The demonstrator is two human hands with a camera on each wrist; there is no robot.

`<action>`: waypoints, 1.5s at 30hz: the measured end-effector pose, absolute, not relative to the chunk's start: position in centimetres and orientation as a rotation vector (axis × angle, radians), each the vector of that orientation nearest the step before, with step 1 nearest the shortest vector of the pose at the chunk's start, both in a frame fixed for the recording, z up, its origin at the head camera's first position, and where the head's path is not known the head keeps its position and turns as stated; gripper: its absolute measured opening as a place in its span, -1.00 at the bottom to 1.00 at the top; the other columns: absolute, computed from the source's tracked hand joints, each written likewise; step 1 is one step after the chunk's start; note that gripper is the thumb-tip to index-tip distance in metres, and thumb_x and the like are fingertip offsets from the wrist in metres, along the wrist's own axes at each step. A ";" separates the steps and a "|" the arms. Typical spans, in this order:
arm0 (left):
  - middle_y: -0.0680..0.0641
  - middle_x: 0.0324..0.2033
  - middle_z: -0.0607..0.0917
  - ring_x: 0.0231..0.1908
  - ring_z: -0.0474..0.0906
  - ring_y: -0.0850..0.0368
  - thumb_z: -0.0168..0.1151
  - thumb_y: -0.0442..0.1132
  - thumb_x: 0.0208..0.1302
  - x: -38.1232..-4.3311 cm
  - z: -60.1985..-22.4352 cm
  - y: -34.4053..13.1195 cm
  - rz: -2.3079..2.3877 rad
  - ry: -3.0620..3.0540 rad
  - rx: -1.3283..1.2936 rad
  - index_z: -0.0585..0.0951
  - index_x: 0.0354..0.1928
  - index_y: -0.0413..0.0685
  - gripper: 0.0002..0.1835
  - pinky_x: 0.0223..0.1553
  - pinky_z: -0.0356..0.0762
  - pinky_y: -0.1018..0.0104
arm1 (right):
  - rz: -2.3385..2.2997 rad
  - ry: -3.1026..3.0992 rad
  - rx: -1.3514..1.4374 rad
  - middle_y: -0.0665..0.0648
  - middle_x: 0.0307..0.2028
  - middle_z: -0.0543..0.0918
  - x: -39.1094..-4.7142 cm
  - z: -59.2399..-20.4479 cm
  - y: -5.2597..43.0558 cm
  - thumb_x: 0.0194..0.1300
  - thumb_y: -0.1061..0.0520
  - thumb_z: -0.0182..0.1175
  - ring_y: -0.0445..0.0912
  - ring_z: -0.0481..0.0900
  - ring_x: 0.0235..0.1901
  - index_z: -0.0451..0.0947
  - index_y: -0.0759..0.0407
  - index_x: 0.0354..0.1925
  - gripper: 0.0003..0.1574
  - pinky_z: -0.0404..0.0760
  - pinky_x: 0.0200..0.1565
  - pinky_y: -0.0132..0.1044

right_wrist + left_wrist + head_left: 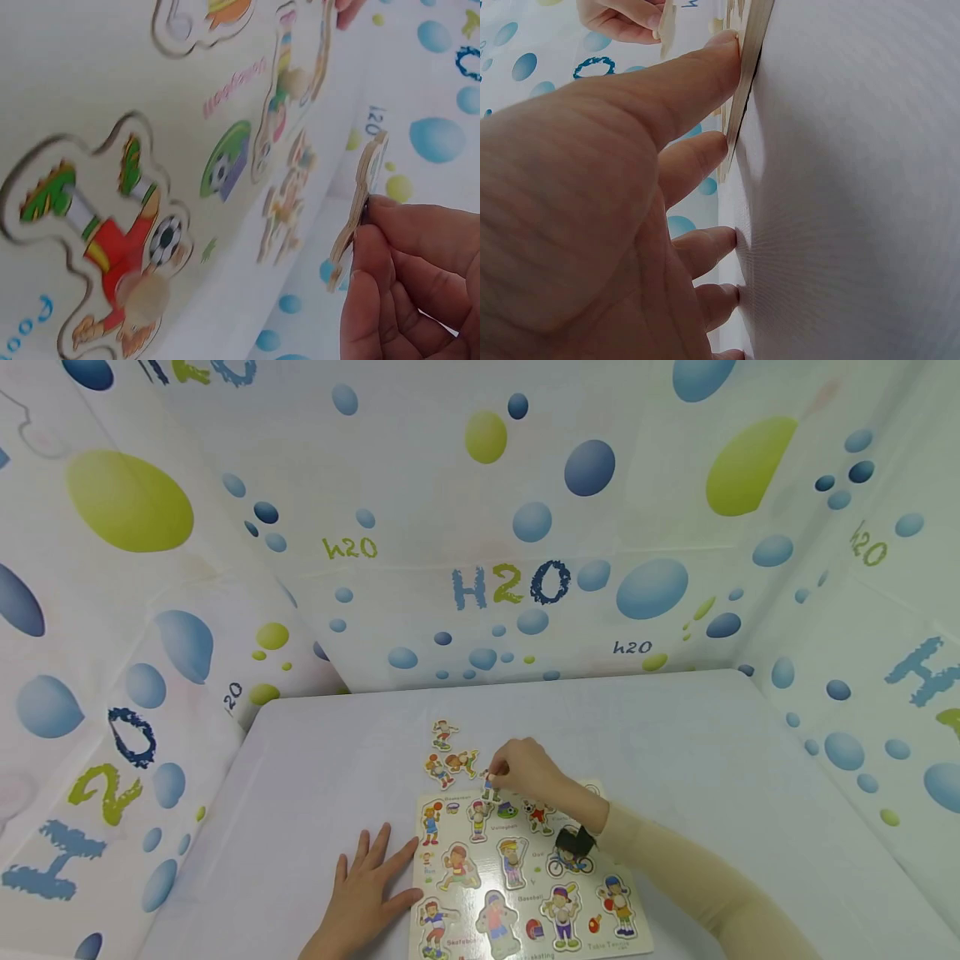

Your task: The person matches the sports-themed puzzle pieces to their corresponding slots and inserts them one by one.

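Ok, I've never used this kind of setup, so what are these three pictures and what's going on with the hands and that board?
There is no machine here: a person works with two bare hands and wears three cameras. The wide picture comes from the head camera, looking down at a white table with bubble-patterned walls around it. The other two come from cameras on each wrist, so they look close and tilted.

On the table lies a wooden puzzle board of sports figures. Three loose pieces lie just beyond its far edge.

The left hand lies flat on the table, its fingertips against the board's left edge. The right hand has its grip on one puzzle piece, pinched by its edge just above the board's far end.
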State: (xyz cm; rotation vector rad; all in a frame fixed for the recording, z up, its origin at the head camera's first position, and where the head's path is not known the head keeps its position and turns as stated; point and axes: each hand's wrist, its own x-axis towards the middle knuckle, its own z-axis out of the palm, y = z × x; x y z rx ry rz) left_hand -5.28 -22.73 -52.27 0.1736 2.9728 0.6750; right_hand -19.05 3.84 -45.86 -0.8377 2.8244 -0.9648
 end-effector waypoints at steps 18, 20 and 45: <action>-0.30 0.46 0.20 0.44 -0.09 -0.50 0.36 0.22 0.06 -5.3 -51.9 -22.7 0.698 2.960 0.188 0.48 0.32 0.19 -0.25 0.26 -0.18 -0.60 | -0.828 2.715 -1.014 -0.09 -0.55 0.69 -15.4 -45.6 1.8 0.20 0.17 0.37 -0.36 0.49 -0.55 0.73 0.10 -0.45 -0.91 0.49 -0.43 -0.53; -0.31 0.46 0.20 0.44 -0.09 -0.50 0.36 0.22 0.06 -5.3 -51.9 -22.7 0.700 2.959 0.188 0.48 0.32 0.19 -0.25 0.26 -0.18 -0.60 | -0.810 2.687 -1.026 -0.12 -0.56 0.67 -14.9 -45.4 1.4 0.20 0.17 0.37 -0.39 0.47 -0.56 0.73 0.08 -0.45 -0.91 0.47 -0.44 -0.55; -0.32 0.45 0.21 0.44 -0.08 -0.51 0.33 0.24 0.08 -5.3 -52.0 -22.9 0.706 2.974 0.224 0.49 0.32 0.19 -0.26 0.24 -0.17 -0.62 | -0.748 2.682 -1.094 -0.20 -0.62 0.62 -14.5 -45.5 -0.8 0.19 0.17 0.36 -0.41 0.40 -0.66 0.72 0.00 -0.51 -0.85 0.38 -0.58 -0.59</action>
